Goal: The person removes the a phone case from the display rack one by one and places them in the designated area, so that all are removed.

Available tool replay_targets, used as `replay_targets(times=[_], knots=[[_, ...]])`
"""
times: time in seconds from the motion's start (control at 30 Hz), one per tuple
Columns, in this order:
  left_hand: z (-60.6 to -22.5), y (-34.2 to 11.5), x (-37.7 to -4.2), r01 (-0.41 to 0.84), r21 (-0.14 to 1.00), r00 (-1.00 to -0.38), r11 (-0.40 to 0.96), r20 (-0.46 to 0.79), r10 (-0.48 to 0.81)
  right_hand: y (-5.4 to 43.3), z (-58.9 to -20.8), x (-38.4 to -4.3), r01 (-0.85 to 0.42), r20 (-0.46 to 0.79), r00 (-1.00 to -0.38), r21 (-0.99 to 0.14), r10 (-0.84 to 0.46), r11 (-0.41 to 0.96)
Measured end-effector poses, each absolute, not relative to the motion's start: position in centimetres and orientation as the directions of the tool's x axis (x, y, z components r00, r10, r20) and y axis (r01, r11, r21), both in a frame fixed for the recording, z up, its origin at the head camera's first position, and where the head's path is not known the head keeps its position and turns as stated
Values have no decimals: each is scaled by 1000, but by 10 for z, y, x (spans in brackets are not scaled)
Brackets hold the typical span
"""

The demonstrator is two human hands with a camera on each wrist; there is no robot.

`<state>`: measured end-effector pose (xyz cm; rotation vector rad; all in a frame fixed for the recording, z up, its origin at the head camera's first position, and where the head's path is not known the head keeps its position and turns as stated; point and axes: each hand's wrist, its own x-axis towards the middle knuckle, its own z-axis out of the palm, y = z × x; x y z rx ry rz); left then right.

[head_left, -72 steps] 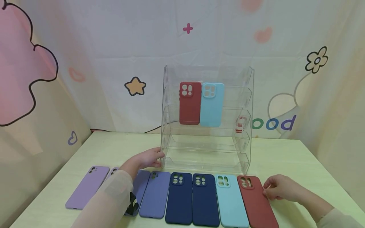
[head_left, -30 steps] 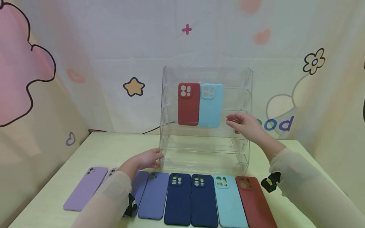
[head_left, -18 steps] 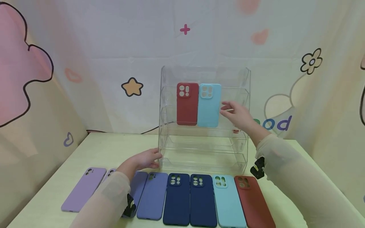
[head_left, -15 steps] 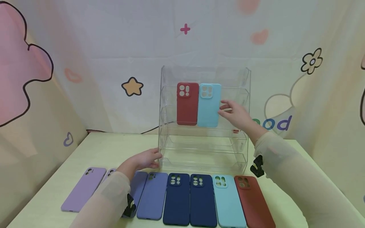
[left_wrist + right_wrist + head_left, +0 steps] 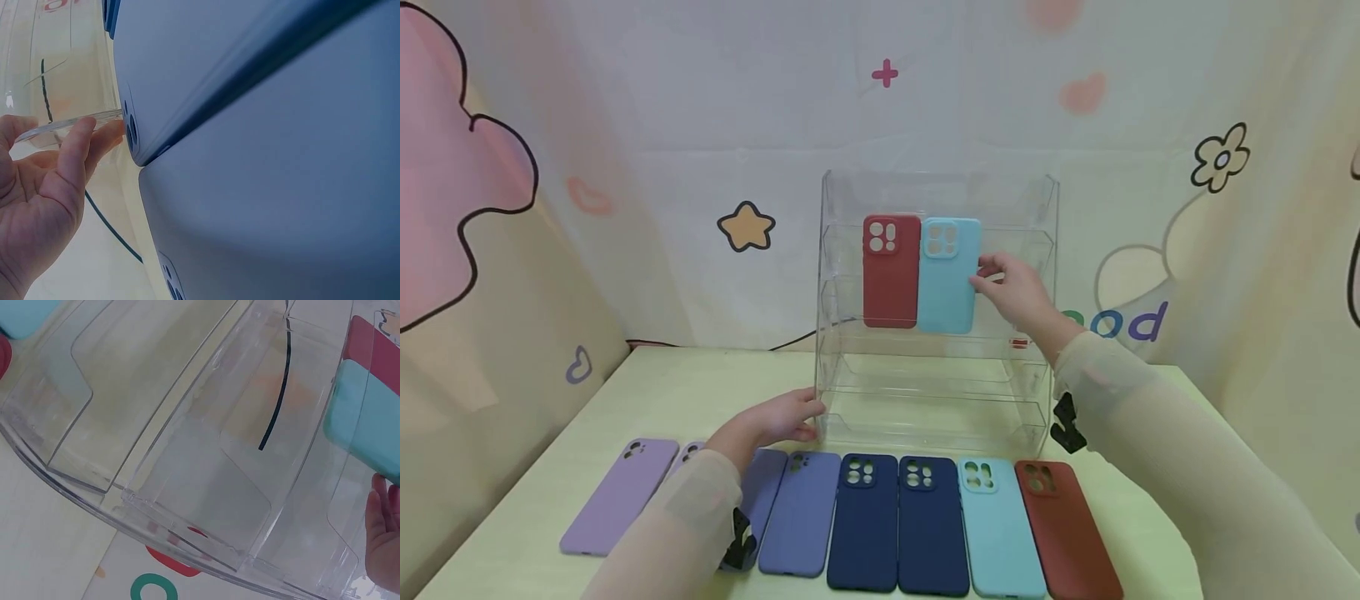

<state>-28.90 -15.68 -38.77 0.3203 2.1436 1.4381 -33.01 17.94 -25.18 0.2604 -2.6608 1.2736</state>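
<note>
A clear tiered display rack (image 5: 932, 425) stands upright on the table. My left hand (image 5: 782, 417) holds its left side panel; in the left wrist view, thumb and fingers (image 5: 76, 147) pinch the clear edge. Side by side in an upper tier stand a red phone case (image 5: 891, 287) and a light blue phone case (image 5: 949, 287). At the right edge of the light blue case is my right hand (image 5: 1018, 292), thumb tip overlapping its front and fingers bent at its side. The right wrist view shows those fingers (image 5: 376, 506) against that edge.
Along the table's front lies a row of phone cases: a lilac one (image 5: 619, 500), violet ones (image 5: 801, 517), dark blue ones (image 5: 862, 533), a light blue one (image 5: 1003, 533) and a red one (image 5: 1070, 533). A printed curtain (image 5: 700, 125) hangs behind.
My right hand has left the red case on the table, risen to the rack and moved left to the light blue case's edge. My left hand has kept its hold on the rack.
</note>
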Motion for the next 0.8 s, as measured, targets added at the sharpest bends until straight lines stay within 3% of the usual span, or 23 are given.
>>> replay_targets(times=[0.37,0.8], knots=[[-387,-156,-287,-118,911,-832,396,-308,461,181,-251,-324,-293,271,-954,-741,-129,604],[-387,-157,-287,-119,912,-831,392,-308,464,188,-240,-308,-324,365,-929,-735,-55,596]])
